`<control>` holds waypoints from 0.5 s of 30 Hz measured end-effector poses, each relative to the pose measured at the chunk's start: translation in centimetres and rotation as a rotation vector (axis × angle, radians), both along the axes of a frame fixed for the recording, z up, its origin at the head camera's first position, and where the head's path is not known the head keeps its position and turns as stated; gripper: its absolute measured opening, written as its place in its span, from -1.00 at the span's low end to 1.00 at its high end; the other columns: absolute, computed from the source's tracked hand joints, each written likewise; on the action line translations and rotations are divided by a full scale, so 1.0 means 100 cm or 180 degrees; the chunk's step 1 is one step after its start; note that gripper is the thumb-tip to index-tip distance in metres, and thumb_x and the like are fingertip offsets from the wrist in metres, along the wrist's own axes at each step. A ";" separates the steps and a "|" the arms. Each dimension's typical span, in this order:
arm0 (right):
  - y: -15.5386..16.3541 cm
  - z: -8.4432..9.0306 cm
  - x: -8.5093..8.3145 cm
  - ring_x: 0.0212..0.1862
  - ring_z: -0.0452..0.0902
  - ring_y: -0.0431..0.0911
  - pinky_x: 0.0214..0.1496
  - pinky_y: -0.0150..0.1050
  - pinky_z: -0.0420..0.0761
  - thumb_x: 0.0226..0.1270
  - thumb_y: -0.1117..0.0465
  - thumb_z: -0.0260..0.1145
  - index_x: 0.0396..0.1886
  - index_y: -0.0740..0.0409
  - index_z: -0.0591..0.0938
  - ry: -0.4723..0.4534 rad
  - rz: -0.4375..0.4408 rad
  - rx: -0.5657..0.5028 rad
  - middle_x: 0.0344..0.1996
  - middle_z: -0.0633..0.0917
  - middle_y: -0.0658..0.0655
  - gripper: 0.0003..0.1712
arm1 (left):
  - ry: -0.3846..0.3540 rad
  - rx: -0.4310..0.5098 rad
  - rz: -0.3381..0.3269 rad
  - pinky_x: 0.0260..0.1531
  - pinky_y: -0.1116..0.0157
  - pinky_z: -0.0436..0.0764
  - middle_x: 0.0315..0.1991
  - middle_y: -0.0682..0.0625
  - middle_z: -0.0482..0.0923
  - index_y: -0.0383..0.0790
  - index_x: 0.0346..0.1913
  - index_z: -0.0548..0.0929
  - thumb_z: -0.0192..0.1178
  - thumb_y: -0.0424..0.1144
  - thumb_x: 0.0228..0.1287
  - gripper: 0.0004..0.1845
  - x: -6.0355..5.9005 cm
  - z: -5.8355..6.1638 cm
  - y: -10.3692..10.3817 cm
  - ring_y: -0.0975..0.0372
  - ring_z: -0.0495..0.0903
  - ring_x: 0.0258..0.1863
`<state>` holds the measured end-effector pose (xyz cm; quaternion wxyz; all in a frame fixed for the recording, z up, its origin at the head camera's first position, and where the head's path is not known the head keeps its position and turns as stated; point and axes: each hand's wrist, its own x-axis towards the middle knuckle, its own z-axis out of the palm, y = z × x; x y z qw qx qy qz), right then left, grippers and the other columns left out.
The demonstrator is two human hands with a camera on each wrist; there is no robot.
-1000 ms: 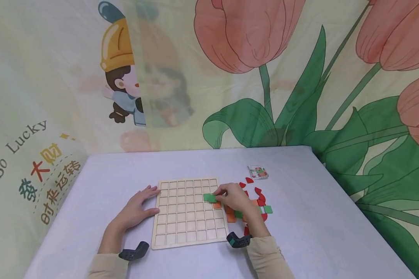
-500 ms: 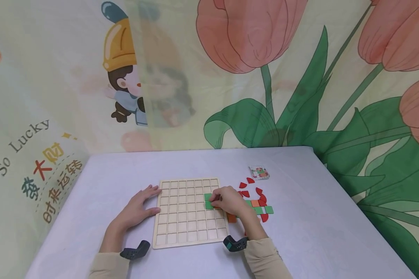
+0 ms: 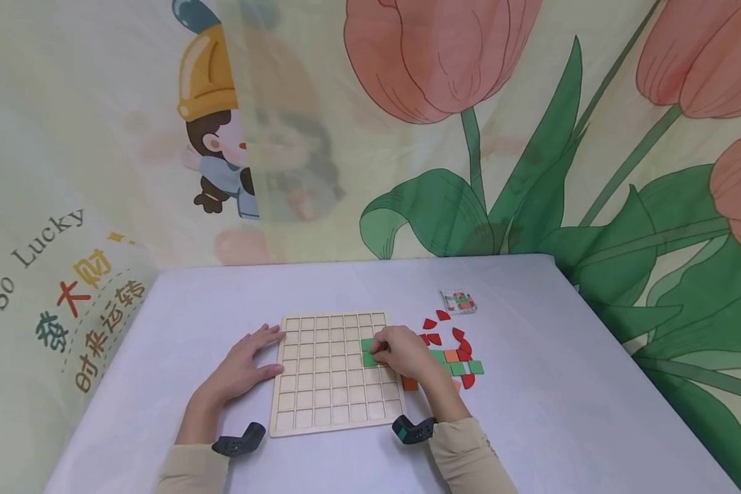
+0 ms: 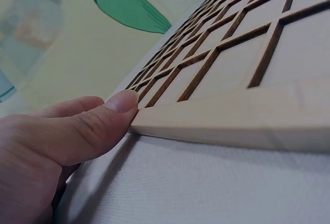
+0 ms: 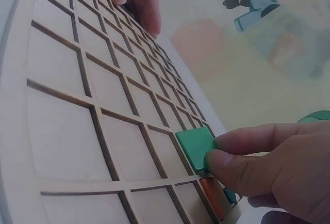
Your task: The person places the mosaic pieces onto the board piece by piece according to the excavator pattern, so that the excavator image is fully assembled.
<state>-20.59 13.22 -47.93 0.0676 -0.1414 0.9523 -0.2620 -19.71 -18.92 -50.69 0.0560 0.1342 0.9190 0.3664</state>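
My right hand (image 3: pixel 404 351) pinches a green square tile (image 5: pixel 196 149) between thumb and index finger at the right part of the wooden grid board (image 3: pixel 321 394). The tile sits slightly tilted over one cell in the right wrist view. Just behind it, another green tile (image 3: pixel 367 344) lies in the grid. An orange tile (image 5: pixel 214 197) fills a neighbouring cell, partly covered by the right fingers. At the board's left edge, my left hand (image 3: pixel 243 363) has its fingers spread, and its thumb (image 4: pixel 122 101) touches the frame's corner.
Right of the board lie loose red quarter-round pieces (image 3: pixel 434 339), green tiles (image 3: pixel 475 367) and orange tiles (image 3: pixel 410 384), some behind the right forearm. A small picture card (image 3: pixel 459 302) lies farther back on the white tablecloth (image 3: pixel 222 295). A printed curtain (image 3: pixel 407 206) hangs behind.
The right hand has moved slightly left and toward me with the green tile, from beside the other green tile to the cell in front of it. The left hand stays at the edge.
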 end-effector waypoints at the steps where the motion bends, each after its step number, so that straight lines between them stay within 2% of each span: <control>1: 0.000 0.000 -0.001 -0.32 0.49 -0.24 -0.20 -0.40 0.61 0.13 0.18 0.44 -0.43 -0.14 0.70 0.0000 0.0000 0.0000 -0.46 0.62 -0.18 -0.91 | 0.0009 0.0003 -0.0001 0.42 -0.19 -0.10 0.46 -0.13 0.16 -0.12 0.35 0.37 0.36 -0.02 0.06 -0.24 0.000 0.001 0.000 -0.13 -0.03 0.48; 7: -0.002 -0.002 0.001 -0.31 0.47 -0.22 -0.21 -0.39 0.60 0.12 0.20 0.44 -0.45 -0.14 0.69 -0.0002 -0.0029 -0.0017 -0.44 0.59 -0.16 -0.89 | -0.0023 -0.0006 0.0050 0.39 -0.24 -0.05 0.46 -0.12 0.16 -0.11 0.35 0.37 0.36 0.00 0.05 -0.23 0.002 0.000 -0.001 -0.14 -0.03 0.47; 15: -0.002 -0.003 0.001 -0.35 0.46 -0.24 -0.24 -0.41 0.58 0.07 0.20 0.48 -0.47 -0.12 0.70 0.0193 -0.0057 0.0090 -0.47 0.58 -0.18 -0.89 | 0.0038 0.0002 0.0017 0.39 -0.23 -0.06 0.45 -0.13 0.17 -0.13 0.35 0.37 0.37 0.01 0.04 -0.22 0.002 0.000 0.000 -0.13 -0.02 0.47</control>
